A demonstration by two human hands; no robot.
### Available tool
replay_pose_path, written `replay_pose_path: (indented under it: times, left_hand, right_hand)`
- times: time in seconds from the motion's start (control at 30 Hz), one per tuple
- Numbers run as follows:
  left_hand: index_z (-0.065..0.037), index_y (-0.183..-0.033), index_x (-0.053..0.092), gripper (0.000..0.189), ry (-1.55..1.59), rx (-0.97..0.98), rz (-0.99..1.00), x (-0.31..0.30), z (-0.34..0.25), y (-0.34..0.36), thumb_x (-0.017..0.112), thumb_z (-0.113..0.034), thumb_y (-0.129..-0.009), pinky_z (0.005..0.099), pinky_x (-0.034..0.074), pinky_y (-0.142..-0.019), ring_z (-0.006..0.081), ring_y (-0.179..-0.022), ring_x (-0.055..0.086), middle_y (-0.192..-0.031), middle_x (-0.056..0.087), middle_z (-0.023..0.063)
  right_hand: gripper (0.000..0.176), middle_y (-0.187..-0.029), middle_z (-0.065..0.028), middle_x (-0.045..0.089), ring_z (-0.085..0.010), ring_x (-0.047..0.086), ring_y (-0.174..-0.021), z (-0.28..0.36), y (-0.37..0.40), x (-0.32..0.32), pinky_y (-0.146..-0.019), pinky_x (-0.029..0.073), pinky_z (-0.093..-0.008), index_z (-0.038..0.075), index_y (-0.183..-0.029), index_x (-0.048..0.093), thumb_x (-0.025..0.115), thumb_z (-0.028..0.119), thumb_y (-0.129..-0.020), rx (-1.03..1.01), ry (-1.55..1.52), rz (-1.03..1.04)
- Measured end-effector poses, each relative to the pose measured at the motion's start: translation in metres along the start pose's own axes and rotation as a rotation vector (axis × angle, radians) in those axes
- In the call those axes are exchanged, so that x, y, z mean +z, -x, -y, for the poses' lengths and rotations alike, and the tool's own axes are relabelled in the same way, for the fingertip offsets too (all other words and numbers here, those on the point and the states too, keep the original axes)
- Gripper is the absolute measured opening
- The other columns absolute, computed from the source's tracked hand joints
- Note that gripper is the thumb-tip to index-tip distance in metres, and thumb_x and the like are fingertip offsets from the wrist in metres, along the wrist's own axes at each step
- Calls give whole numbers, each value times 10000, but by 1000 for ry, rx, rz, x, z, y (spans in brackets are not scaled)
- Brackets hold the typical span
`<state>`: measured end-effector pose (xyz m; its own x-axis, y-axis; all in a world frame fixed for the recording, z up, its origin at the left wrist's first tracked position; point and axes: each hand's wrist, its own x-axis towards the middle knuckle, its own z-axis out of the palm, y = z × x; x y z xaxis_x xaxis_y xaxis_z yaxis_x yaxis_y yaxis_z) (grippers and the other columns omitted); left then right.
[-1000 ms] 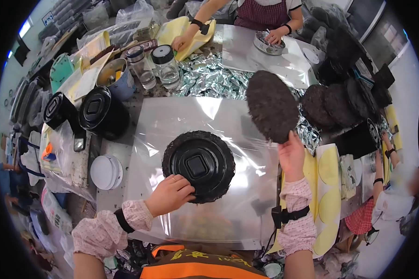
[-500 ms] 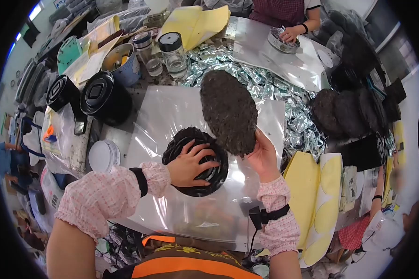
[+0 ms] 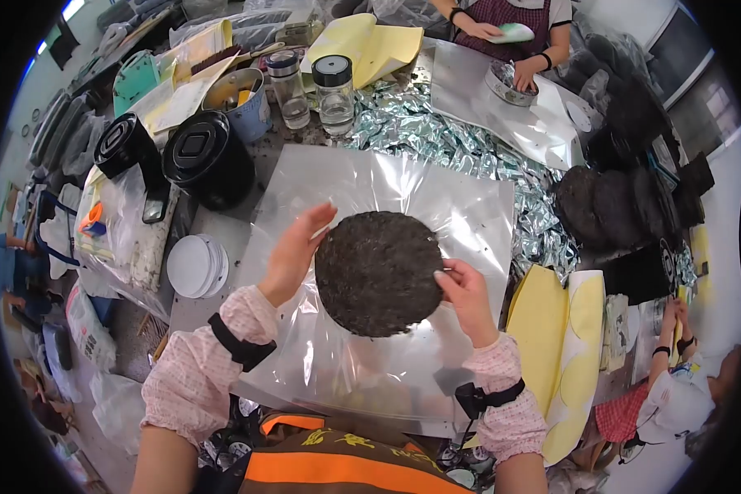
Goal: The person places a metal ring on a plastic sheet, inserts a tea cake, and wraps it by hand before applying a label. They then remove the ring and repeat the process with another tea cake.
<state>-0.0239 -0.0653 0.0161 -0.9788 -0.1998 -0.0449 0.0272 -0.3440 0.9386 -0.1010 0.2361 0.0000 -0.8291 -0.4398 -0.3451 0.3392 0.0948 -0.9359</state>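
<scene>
A round, dark, rough-surfaced disc (image 3: 379, 274) lies level between my hands, above the clear plastic sheet (image 3: 284, 362). At its right edge, my right hand (image 3: 467, 298) pinches the rim between thumb and fingers. My left hand (image 3: 295, 257) is beside the upper left edge with its fingers raised and apart from the thumb. The coiled black thing seen earlier is hidden, and the disc covers the place where it lay.
Glass jars (image 3: 335, 99) and black canisters (image 3: 210, 160) stand at the upper left. White lids (image 3: 196, 265) lie left, yellow sheets (image 3: 539, 321) right, dark discs (image 3: 584, 206) beyond foil packets (image 3: 469, 152). A co-worker's hand (image 3: 525, 74) is in a round tin (image 3: 502, 88).
The disc has come down and levelled over the coiled black thing. My left hand has lifted off that thing and moved left. Across the table, the co-worker's other hand now shows, holding a pale object.
</scene>
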Motion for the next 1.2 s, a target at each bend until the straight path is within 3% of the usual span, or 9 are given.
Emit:
replay_pose_path:
  times: [0.07,0.13,0.23,0.27,0.33,0.6,0.87,0.97,1.2]
  left_hand:
    - [-31,-1296,570,360,-768,221,81,-10,26,9,571,-22,-936,385,394,-1104,298,-1326,488,-1402,514,139]
    - [-40,-1251,592,402,-767,271,23,0,28,15,583,51,-860,391,382,-1112,328,-1317,485,-1391,509,141]
    - [-33,-1246,581,455,-737,237,7,-4,31,18,608,57,-801,390,378,-1114,321,-1332,465,-1371,513,141]
    - [-33,-1246,578,461,-727,228,11,-6,33,18,618,38,-793,402,368,-1121,321,-1335,459,-1366,513,140]
    - [-39,-1281,558,496,-871,253,57,-7,26,12,638,-27,-791,434,335,-1142,323,-1358,434,-1388,498,150]
    - [-68,-1546,312,839,-1425,648,971,22,26,-23,514,-594,-924,528,163,-1215,324,-1506,236,-1612,265,197]
    - [-28,-1513,343,865,-1171,270,1131,15,48,-39,501,-644,-928,591,159,-1177,397,-1469,246,-1508,343,242]
    - [-41,-1492,377,999,-1270,448,1032,16,56,-31,577,-723,-790,577,221,-1160,387,-1433,312,-1466,383,222]
    - [-17,-1462,407,959,-1340,538,674,22,29,24,642,-650,-780,552,226,-1175,367,-1443,325,-1466,432,195]
  right_hand:
    - [523,-1228,-163,623,-253,623,-1033,3,6,13,-871,525,-375,-47,-1339,507,678,224,-925,-295,534,-169]
    - [718,-1345,-233,550,-352,572,-1177,15,8,35,-956,495,-446,-21,-1422,454,753,322,-866,-604,1059,-349]
    - [920,-1510,-275,363,-440,349,-1401,47,1,71,-1133,324,-519,-7,-1496,364,725,511,-828,-865,1097,-15]
    - [986,-1572,-264,284,-434,206,-1485,43,-6,83,-1191,167,-576,6,-1517,338,651,633,-824,-809,1271,106]
    - [980,-1584,-257,269,-432,159,-1499,15,-16,100,-1176,128,-630,33,-1528,334,617,662,-832,-786,1343,210]
    - [653,-1415,-245,486,-464,325,-1391,-27,-14,101,-1140,232,-604,59,-1332,592,616,547,-898,-634,1117,452]
    - [520,-1295,-220,580,-419,518,-1219,-36,-33,93,-1036,395,-523,61,-1279,614,619,442,-926,-584,891,662]
    - [561,-1303,-228,575,-425,519,-1213,-39,-22,96,-1023,387,-535,58,-1315,586,606,466,-931,-641,1035,494]
    - [832,-1570,-255,260,-462,168,-1470,-39,-22,105,-1151,152,-652,85,-1515,368,600,579,-888,-633,1426,410]
